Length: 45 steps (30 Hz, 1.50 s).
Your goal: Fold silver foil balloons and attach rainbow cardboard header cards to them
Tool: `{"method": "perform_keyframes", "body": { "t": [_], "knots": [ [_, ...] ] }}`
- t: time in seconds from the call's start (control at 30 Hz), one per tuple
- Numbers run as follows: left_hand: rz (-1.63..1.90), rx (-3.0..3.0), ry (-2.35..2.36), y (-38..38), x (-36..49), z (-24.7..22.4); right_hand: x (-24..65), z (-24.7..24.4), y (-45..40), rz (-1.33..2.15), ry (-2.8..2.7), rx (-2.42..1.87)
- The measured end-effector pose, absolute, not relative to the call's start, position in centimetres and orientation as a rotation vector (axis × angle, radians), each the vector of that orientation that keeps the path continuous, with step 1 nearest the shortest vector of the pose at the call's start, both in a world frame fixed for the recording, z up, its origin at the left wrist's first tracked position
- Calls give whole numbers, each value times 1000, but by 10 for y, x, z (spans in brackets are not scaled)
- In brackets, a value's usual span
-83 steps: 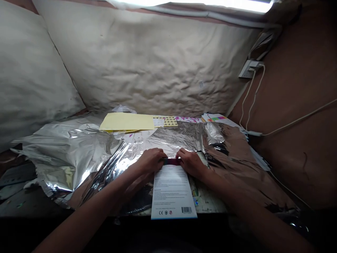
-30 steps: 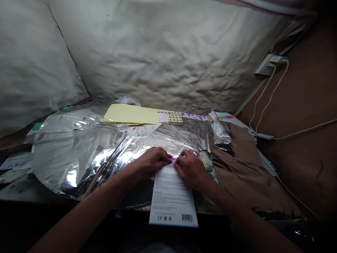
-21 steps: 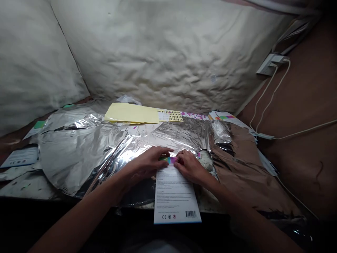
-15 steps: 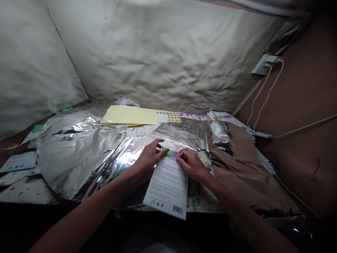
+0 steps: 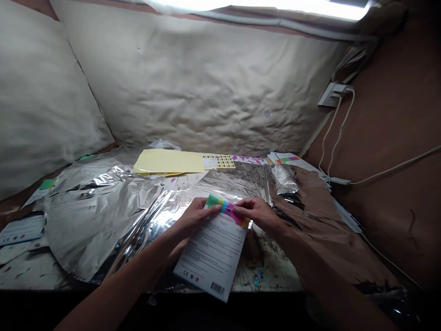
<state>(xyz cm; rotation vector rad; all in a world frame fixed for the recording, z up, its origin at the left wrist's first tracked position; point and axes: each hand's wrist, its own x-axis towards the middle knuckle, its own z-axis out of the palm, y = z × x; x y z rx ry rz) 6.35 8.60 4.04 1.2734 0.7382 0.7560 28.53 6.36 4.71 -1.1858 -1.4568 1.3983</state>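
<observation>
A flat white printed packet (image 5: 213, 250) tilts toward me over the front of the table. Lines of text, small round marks and a barcode cover its face, and a band of green, yellow, blue and purple runs along its top end. My left hand (image 5: 200, 214) grips the upper left edge, thumb on the coloured band and fingers behind. At the top right, my right hand (image 5: 257, 214) pinches the purple part of the band between thumb and fingers. Whether the packet's top end is a flap, I cannot tell.
Crumpled silver film (image 5: 99, 216) covers much of the table. Yellow sheets (image 5: 168, 161) and a sticker sheet (image 5: 225, 161) lie at the back. Printed papers (image 5: 285, 158) are stacked back right, another packet (image 5: 22, 231) lies far left. White cables (image 5: 330, 133) hang from a wall socket (image 5: 332, 94).
The packet has shifted slightly left and down, and more of its coloured band shows. My left fingers have closed in around its edge; my right hand has moved a little right. The view has tilted up.
</observation>
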Motion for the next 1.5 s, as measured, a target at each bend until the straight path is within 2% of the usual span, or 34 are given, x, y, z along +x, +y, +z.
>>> {"method": "perform_keyframes", "body": {
  "t": [0.13,0.3,0.4,0.47,0.6,0.73,0.93,1.2,1.4,1.5],
  "knots": [
    [770,1297,815,85,62,41,274,48,58,1297,-1420,-1192],
    [779,1339,822,87,60,40,275,49,62,1447,-1513,-1213],
    [789,1345,825,88,59,39,275,53,63,1402,-1576,-1224],
    [799,1341,840,88,58,38,271,56,60,1173,-1657,-1240],
    [816,1385,900,88,57,36,262,62,53,459,-1916,-1210],
    [816,1433,942,89,57,36,253,60,50,193,-2072,-1168],
    [817,1367,870,90,57,39,240,50,45,488,-1780,-1170],
    [819,1318,989,96,50,31,269,64,69,-53,-1671,-1296],
    [799,1470,982,87,61,41,257,51,47,118,-1935,-1221],
    [763,1523,977,81,71,47,245,47,29,207,-1757,-1234]
  ]
}}
